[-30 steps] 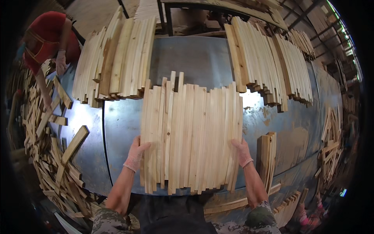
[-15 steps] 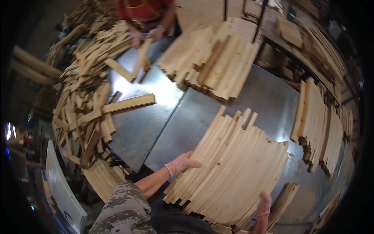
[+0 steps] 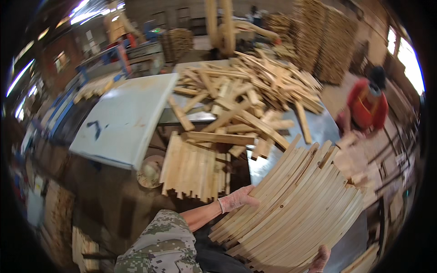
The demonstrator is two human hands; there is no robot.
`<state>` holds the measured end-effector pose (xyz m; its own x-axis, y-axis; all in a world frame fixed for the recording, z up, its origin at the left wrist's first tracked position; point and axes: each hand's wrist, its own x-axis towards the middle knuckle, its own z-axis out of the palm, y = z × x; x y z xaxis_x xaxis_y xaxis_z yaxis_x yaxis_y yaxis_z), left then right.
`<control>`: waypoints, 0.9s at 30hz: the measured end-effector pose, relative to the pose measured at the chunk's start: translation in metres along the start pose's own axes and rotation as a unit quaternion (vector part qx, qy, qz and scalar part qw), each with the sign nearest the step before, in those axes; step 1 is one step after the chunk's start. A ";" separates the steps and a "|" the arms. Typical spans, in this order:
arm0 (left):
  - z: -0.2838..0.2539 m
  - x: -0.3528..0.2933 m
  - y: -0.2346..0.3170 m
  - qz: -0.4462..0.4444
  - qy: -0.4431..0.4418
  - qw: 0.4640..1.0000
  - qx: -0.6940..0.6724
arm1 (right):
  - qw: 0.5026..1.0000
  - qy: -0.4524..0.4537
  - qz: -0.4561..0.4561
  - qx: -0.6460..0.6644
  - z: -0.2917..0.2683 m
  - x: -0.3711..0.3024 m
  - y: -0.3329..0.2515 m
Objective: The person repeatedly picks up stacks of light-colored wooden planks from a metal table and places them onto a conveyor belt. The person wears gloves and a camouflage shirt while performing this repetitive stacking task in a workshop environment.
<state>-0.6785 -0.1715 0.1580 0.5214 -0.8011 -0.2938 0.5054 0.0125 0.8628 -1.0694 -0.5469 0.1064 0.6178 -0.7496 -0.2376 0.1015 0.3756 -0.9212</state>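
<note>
A wide row of pale wooden strips (image 3: 291, 204), laid side by side with uneven ends, spans the space between my two hands. My left hand (image 3: 239, 199), in a light knitted glove, is closed on the row's left edge with the thumb on top. At the near right edge my gloved right hand (image 3: 320, 259) presses in from the other side; its lower part is cut off by the picture's edge. The row covers much of the metal table (image 3: 304, 122) beyond. What lies directly under the strips is hidden.
A loose heap of wooden pieces (image 3: 232, 113) covers the far table. Left of my left hand lies another row of strips (image 3: 189, 168), with a white panel (image 3: 123, 120) beyond it. A person in red (image 3: 368, 107) is bent over at the far right. Tall wood stacks (image 3: 325, 41) stand behind.
My view has swung left, and the row of strips has turned along with it between my hands. The heap and white panel now face me; the other person appears farther right.
</note>
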 end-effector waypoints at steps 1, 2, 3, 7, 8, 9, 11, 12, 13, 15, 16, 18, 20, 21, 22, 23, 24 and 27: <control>-0.024 -0.026 0.012 0.011 0.021 1.000 -0.003 | 0.997 -0.066 -0.016 -0.027 0.055 -0.002 -0.024; -0.046 -0.055 0.026 0.036 0.054 0.998 -0.004 | 0.990 -0.129 -0.032 -0.053 0.109 -0.007 -0.046; -0.072 -0.086 0.033 0.069 0.092 0.993 -0.001 | 0.984 -0.161 -0.040 -0.060 0.160 -0.007 -0.048; -0.159 -0.211 0.045 0.131 0.221 0.966 -0.029 | 0.961 -0.256 -0.008 -0.107 0.314 -0.016 -0.023; -0.174 -0.244 0.057 0.134 0.250 0.958 -0.032 | 0.953 -0.276 0.008 -0.121 0.346 -0.015 -0.013; -0.183 -0.279 0.067 0.134 0.276 0.951 -0.033 | 0.935 -0.326 0.027 -0.137 0.378 -0.013 -0.004; -0.213 -0.329 0.064 0.203 0.301 0.930 -0.052 | 0.917 -0.386 0.036 -0.098 0.445 -0.019 0.019; -0.215 -0.351 0.080 0.223 0.296 0.927 -0.060 | 0.909 -0.406 0.038 -0.083 0.474 -0.024 0.026; -0.237 -0.377 0.066 0.212 0.331 0.918 -0.061 | 0.889 -0.448 0.068 -0.066 0.508 -0.030 0.038; -0.253 -0.415 0.068 0.216 0.373 0.898 -0.092 | 0.872 -0.475 0.095 -0.066 0.566 -0.039 0.059; -0.256 -0.435 0.071 0.217 0.397 0.885 -0.107 | 0.862 -0.489 0.113 -0.066 0.595 -0.044 0.069; -0.267 -0.465 0.073 0.203 0.447 0.864 -0.114 | 0.850 -0.507 0.106 -0.095 0.643 -0.048 0.093; -0.289 -0.489 0.074 0.196 0.472 0.849 -0.134 | 0.823 -0.541 0.121 -0.123 0.691 -0.047 0.116; -0.305 -0.499 0.069 0.193 0.495 0.835 -0.142 | 0.815 -0.539 0.170 -0.125 0.713 -0.058 0.121; -0.319 -0.509 0.072 0.184 0.504 0.831 -0.145 | 0.817 -0.529 0.179 -0.143 0.734 -0.068 0.126; -0.331 -0.518 0.076 0.176 0.512 0.828 -0.149 | 0.790 -0.567 0.183 -0.143 0.751 -0.063 0.138; -0.344 -0.526 0.079 0.166 0.520 0.824 -0.154 | 0.761 -0.604 0.187 -0.144 0.772 -0.063 0.149; -0.392 -0.549 0.097 0.141 0.514 0.827 -0.180 | 0.756 -0.584 0.252 -0.152 0.830 -0.076 0.177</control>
<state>-0.6464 0.5039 0.2420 0.8688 0.1931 -0.4559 0.3400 0.4366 0.8329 -0.4512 0.0292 0.2175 0.8041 0.5070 -0.3103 -0.4498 0.1776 -0.8753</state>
